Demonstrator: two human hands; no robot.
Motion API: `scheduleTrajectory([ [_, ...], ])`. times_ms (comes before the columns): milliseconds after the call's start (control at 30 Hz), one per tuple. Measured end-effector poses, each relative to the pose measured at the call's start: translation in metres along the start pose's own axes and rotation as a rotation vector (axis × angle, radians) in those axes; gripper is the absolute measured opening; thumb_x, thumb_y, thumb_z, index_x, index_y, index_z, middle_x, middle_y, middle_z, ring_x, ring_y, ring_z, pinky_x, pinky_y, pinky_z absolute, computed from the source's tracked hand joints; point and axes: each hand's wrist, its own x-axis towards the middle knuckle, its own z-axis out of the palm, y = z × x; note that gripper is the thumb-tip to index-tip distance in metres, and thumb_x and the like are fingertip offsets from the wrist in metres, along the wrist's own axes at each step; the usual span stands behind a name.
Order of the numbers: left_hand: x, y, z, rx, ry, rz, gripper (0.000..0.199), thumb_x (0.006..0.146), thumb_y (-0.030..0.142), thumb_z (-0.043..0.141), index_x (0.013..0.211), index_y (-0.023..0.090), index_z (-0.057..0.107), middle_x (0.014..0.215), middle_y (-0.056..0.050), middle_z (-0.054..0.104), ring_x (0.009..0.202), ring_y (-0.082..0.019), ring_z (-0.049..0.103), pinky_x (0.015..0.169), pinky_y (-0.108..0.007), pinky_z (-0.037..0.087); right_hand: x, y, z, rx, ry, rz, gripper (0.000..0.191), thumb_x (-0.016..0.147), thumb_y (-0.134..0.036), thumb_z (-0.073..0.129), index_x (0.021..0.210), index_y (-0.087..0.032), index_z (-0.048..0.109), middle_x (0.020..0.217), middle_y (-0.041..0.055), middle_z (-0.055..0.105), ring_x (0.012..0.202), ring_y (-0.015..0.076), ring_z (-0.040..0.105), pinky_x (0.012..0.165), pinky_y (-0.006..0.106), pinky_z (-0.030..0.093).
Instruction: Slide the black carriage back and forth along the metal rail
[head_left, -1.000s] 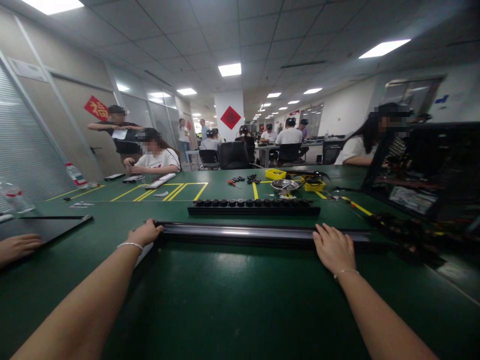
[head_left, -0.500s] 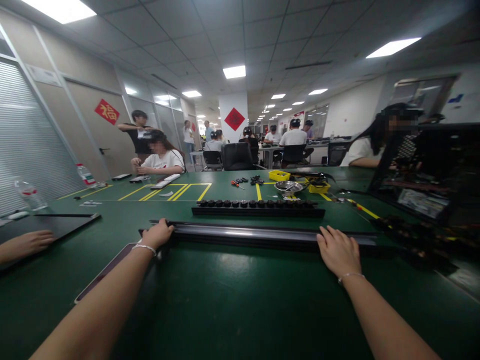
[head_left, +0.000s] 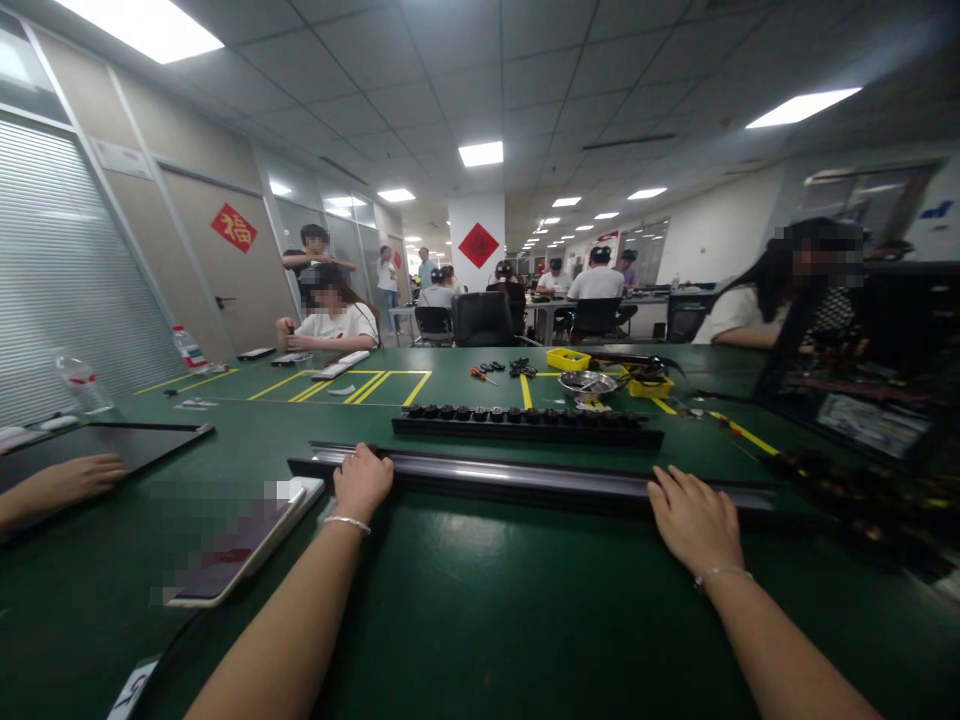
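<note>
A long black rail (head_left: 517, 474) with a shiny grooved top lies across the green table in front of me. My left hand (head_left: 363, 482) is closed over it a little in from its left end, fingers curled across the top. Toward the right end, my right hand (head_left: 696, 520) grips the near edge, its fingertips over the top and its thumb hidden. Just beyond lies a shorter black strip (head_left: 525, 428) with a row of round black parts along it. A phone (head_left: 244, 550), partly blurred out, rests left of my left forearm.
Another person's hand (head_left: 71, 485) rests on a dark panel (head_left: 165, 440) at the left. Farther back are a metal bowl (head_left: 587, 384), yellow bins (head_left: 568, 359), an orange-handled tool (head_left: 481, 374) and bottles (head_left: 81, 383). A dark frame (head_left: 840, 380) and black parts (head_left: 862, 490) are at right.
My left hand has slid right along the rail, away from its left end, uncovering more of the phone. My right hand stays near the right end. The whole view has shifted slightly.
</note>
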Motion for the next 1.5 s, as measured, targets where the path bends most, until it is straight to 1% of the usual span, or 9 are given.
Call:
scheduleTrajectory([
  [100, -0.009, 0.007, 0.007, -0.036, 0.111, -0.002, 0.052, 0.083, 0.033, 0.035, 0.118, -0.003, 0.046, 0.11, -0.027, 0.06, 0.11, -0.035, 0.053, 0.089, -0.043, 0.039, 0.0, 0.001, 0.0, -0.007, -0.012, 0.006, 0.065, 0.088, -0.05, 0.013, 0.133, -0.019, 0.048, 0.14, 0.0065, 0.044, 0.129, 0.0246, 0.034, 0.107, 0.049, 0.022],
  [200, -0.015, 0.009, 0.013, -0.076, 0.217, -0.003, 0.053, 0.084, 0.032, 0.034, 0.124, -0.001, 0.043, 0.116, -0.025, 0.058, 0.115, -0.033, 0.049, 0.093, -0.043, 0.038, 0.0, 0.001, -0.001, -0.006, -0.019, 0.012, 0.065, 0.088, -0.05, 0.013, 0.134, -0.019, 0.047, 0.14, 0.0066, 0.044, 0.13, 0.0247, 0.034, 0.107, 0.049, 0.022],
  [400, -0.021, 0.01, 0.016, -0.117, 0.183, 0.058, 0.054, 0.085, 0.038, 0.035, 0.125, 0.004, 0.044, 0.12, -0.023, 0.057, 0.118, -0.034, 0.046, 0.101, -0.054, 0.027, 0.001, 0.003, 0.001, 0.009, -0.008, 0.023, 0.065, 0.087, -0.05, 0.014, 0.132, -0.021, 0.05, 0.139, 0.0064, 0.045, 0.13, 0.0248, 0.035, 0.107, 0.048, 0.022],
  [500, -0.022, 0.011, 0.015, -0.122, 0.175, 0.072, 0.054, 0.085, 0.039, 0.035, 0.125, 0.004, 0.045, 0.121, -0.022, 0.057, 0.117, -0.034, 0.047, 0.103, -0.056, 0.025, 0.001, 0.004, 0.001, 0.023, -0.017, 0.008, 0.065, 0.087, -0.053, 0.014, 0.132, -0.022, 0.049, 0.14, 0.006, 0.044, 0.13, 0.0248, 0.033, 0.107, 0.049, 0.021],
  [600, -0.022, 0.013, 0.016, -0.115, 0.169, 0.094, 0.052, 0.086, 0.039, 0.035, 0.124, 0.006, 0.046, 0.12, -0.021, 0.058, 0.115, -0.033, 0.049, 0.103, -0.054, 0.025, 0.001, 0.006, -0.001, 0.025, -0.041, -0.047, 0.063, 0.087, -0.057, 0.017, 0.134, -0.027, 0.045, 0.141, 0.004, 0.043, 0.131, 0.0242, 0.032, 0.108, 0.052, 0.018],
  [700, -0.02, 0.013, 0.017, -0.081, 0.169, 0.14, 0.051, 0.086, 0.04, 0.036, 0.122, 0.006, 0.048, 0.114, -0.02, 0.061, 0.11, -0.031, 0.053, 0.101, -0.048, 0.029, 0.001, 0.005, -0.002, 0.025, -0.064, -0.096, 0.061, 0.085, -0.06, 0.021, 0.135, -0.031, 0.043, 0.142, 0.0022, 0.041, 0.131, 0.0246, 0.031, 0.107, 0.057, 0.016],
  [833, -0.018, 0.013, 0.019, -0.063, 0.168, 0.189, 0.05, 0.087, 0.041, 0.036, 0.12, 0.006, 0.049, 0.11, -0.019, 0.063, 0.106, -0.031, 0.056, 0.097, -0.042, 0.034, 0.001, 0.001, -0.002, 0.056, -0.071, -0.095, 0.062, 0.086, -0.061, 0.019, 0.134, -0.031, 0.044, 0.143, 0.0029, 0.04, 0.133, 0.0251, 0.028, 0.106, 0.059, 0.015],
  [1033, -0.023, 0.02, 0.019, -0.075, 0.148, 0.239, 0.048, 0.087, 0.04, 0.036, 0.122, 0.009, 0.048, 0.113, -0.018, 0.063, 0.108, -0.029, 0.056, 0.098, -0.044, 0.032, 0.0, -0.005, 0.002, 0.043, -0.038, -0.099, 0.059, 0.089, -0.055, 0.016, 0.132, -0.03, 0.047, 0.142, 0.0037, 0.041, 0.133, 0.024, 0.028, 0.106, 0.056, 0.018],
  [1500, -0.025, 0.023, 0.018, -0.086, 0.145, 0.249, 0.046, 0.087, 0.04, 0.035, 0.12, 0.012, 0.05, 0.108, -0.015, 0.065, 0.105, -0.029, 0.058, 0.098, -0.046, 0.031, 0.0, -0.006, -0.002, 0.04, -0.066, -0.111, 0.059, 0.09, -0.054, 0.015, 0.129, -0.029, 0.051, 0.142, 0.0037, 0.041, 0.132, 0.0243, 0.031, 0.107, 0.056, 0.016],
])
